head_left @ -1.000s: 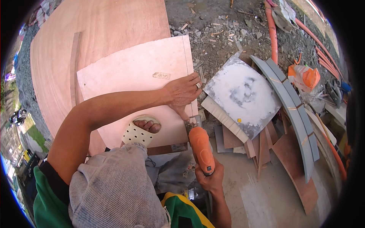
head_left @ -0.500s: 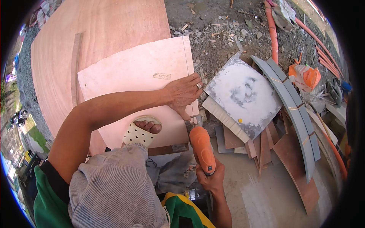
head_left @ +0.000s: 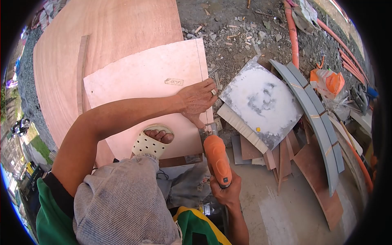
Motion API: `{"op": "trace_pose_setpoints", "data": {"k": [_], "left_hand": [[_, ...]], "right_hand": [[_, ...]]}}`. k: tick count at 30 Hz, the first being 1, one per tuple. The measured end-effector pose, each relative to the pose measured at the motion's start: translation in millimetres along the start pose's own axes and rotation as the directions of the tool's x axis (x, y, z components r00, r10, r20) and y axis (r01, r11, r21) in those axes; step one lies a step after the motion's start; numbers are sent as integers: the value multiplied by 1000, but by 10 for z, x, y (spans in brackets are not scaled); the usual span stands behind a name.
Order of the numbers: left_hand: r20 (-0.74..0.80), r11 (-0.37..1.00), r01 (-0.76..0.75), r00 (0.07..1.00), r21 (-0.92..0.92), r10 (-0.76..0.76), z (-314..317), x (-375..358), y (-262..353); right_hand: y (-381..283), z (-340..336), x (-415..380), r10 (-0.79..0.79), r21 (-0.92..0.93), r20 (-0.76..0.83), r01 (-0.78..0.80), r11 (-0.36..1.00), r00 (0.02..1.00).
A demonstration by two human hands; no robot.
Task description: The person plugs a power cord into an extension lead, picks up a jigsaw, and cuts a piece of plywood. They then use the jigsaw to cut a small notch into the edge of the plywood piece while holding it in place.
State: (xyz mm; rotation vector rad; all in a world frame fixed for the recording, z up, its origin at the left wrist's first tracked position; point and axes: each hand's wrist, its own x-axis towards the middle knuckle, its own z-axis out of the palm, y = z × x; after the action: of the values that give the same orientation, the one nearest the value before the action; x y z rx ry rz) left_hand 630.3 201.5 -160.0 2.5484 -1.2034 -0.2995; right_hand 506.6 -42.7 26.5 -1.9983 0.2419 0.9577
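My right hand (head_left: 227,190) is wrapped round the handle of an orange jigsaw (head_left: 217,157). The saw's metal base sits at the right edge of a pale pinkish plywood sheet (head_left: 134,75), on a pencil line along that edge; the blade is hidden. Just beyond the saw, my left hand (head_left: 198,98) presses on the sheet, thumb stretched out towards the base and fingers reaching the right edge. A ring is on one finger. My foot in a cream clog with holes (head_left: 149,143) stands on the sheet.
A larger plywood sheet (head_left: 122,24) lies underneath, bearing a narrow wood strip (head_left: 82,73). To the right are a white-smeared board (head_left: 261,98), grey curved strips (head_left: 314,114), wood offcuts (head_left: 316,179), an orange pipe (head_left: 291,36) and an orange bag (head_left: 328,81). Rubble (head_left: 241,34) covers the ground beyond.
The jigsaw has shifted very slightly along the sheet's right edge, towards my body. My left hand and foot stay where they were.
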Motion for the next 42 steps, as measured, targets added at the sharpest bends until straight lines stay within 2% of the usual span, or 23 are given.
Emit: {"op": "trace_pose_setpoints", "data": {"k": [5, 10, 23, 25, 28, 37, 41, 42], "left_hand": [[-35, 1000, -7, 999, 16, 8, 18, -1, -8], [-4, 997, 3, 1000, -79, -4, -19, 3, -10], [-37, 999, -6, 999, -52, 4, -23, 9, -11], [164, 998, 12, 986, -54, -3, -98, 29, -11], [199, 998, 12, 980, -61, 0, -123, 39, -12], [142, 999, -10, 990, -39, 16, -47, 23, -23], [137, 999, -9, 990, -34, 14, -53, 30, -22], [178, 999, -4, 984, -53, 13, -61, 41, -26]], "right_hand": [[5, 2, 2, -9, 6, -2, 9, 1000, 1000], [31, 16, -2, -19, 30, -9, 19, 999, 1000], [59, 5, 22, -51, -15, -1, 51, 999, 999], [59, 6, 22, -54, -18, -2, 54, 998, 999], [8, 3, 27, -40, -12, -3, 40, 999, 999], [25, 13, 28, -26, -4, -16, 26, 1000, 1000], [34, 12, 35, -40, -12, -16, 39, 999, 999], [37, 10, 38, -52, -15, -9, 52, 999, 999]]}}
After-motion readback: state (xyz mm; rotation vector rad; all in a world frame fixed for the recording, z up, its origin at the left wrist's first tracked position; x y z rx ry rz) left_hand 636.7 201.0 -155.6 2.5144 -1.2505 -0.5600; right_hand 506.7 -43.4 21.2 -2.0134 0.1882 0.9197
